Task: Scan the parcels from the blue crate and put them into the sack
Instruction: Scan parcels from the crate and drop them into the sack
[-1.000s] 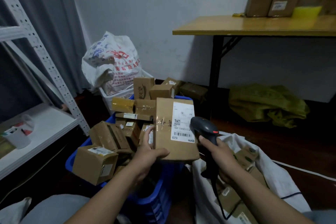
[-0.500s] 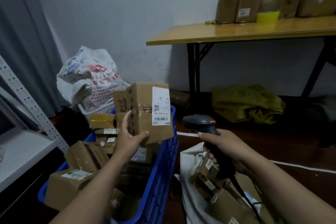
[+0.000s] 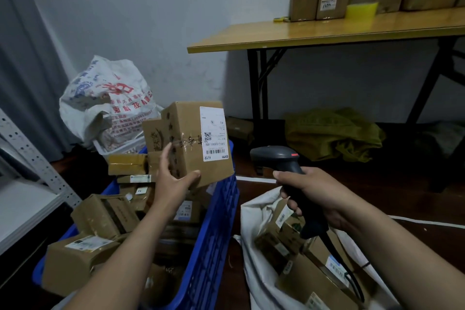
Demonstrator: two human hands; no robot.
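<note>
Clamping your left grip (image 3: pixel 173 184) on the parcel (image 3: pixel 187 121), label (image 3: pixel 214 133) outward, you face it to the scanner (image 3: pixel 276 156) your right grip (image 3: pixel 314 191) clasps

parcels (image 3: pixel 100 216) piled in crate (image 3: pixel 214 229) at left | sack (image 3: pixel 254 211) set right of crate | table (image 3: pixel 327 30) placed behind

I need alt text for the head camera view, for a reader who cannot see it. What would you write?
A person's left hand holds a labelled cardboard parcel above a blue crate full of more parcels. The right hand grips a black barcode scanner over an open white sack with boxes inside.
</note>
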